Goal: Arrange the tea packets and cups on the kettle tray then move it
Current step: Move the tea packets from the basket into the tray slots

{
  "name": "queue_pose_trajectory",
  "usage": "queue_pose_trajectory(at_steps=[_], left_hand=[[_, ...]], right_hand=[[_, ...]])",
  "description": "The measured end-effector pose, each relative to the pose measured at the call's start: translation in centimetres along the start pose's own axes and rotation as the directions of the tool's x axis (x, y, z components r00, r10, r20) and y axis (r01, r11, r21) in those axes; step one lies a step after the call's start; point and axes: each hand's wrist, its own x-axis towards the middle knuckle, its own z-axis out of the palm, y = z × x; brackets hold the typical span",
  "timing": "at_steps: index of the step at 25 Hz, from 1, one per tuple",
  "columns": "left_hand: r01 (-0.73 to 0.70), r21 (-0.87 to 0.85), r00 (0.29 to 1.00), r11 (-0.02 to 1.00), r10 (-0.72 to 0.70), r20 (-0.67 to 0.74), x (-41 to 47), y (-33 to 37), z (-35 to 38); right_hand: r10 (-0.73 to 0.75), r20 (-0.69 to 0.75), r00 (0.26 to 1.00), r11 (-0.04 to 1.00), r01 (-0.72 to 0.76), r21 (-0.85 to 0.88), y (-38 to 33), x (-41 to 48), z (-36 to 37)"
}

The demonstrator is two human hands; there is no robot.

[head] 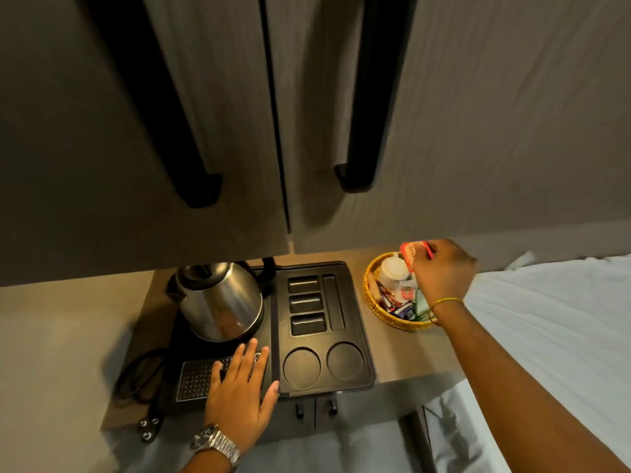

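A black kettle tray (355, 322) lies on the wooden counter, with three small slots, one long slot and two round cup recesses, all bare. A steel kettle (220, 298) stands on the tray's left half. My left hand (240, 394) rests flat on the tray's perforated drip grate, fingers spread. To the right, a woven yellow basket (370, 298) holds a white cup (394, 269) and several tea packets (401, 300). My right hand (442, 276) hovers over the basket, pinching a red packet (409, 252) lifted above it.
Grey cabinet doors with long black handles (362, 131) hang overhead and hide the counter's back. The kettle's black cord and plug (146, 428) lie at the counter's left front. White bedding (546, 319) lies to the right of the counter.
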Motion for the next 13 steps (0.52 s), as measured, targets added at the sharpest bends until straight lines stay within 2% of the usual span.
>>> queue_pose_trajectory(at_steps=[2,3,5,7,10,13], left_hand=[[0.018,-0.012,1.000,1.000,-0.018,0.020,0.0,-0.1,-0.2],[0.023,-0.019,0.999,1.000,-0.022,0.027,0.1,-0.1,-0.3],[0.025,-0.030,0.999,0.999,-0.023,0.038,0.0,0.0,-0.4],[0.029,-0.049,0.999,0.998,-0.027,0.036,-0.2,0.0,-0.5],[0.030,-0.064,0.999,0.997,-0.029,0.023,-0.3,0.0,-0.5],[0.027,-0.068,1.000,0.997,-0.026,0.018,-0.1,-0.1,-0.4]], right_hand=[[-0.092,0.215,0.972,0.980,0.050,0.191,-4.2,-1.0,1.6],[-0.149,0.335,0.930,0.965,0.062,0.256,-6.3,-1.7,2.7],[-0.256,0.534,0.806,0.964,0.170,0.206,-9.9,-2.7,5.6],[-0.337,0.660,0.671,0.919,0.388,0.075,-12.3,-3.4,8.5],[-0.402,0.750,0.525,0.825,0.562,0.049,-14.0,-4.1,11.7],[-0.438,0.752,0.493,0.803,0.590,0.082,-14.4,-4.9,13.6]])
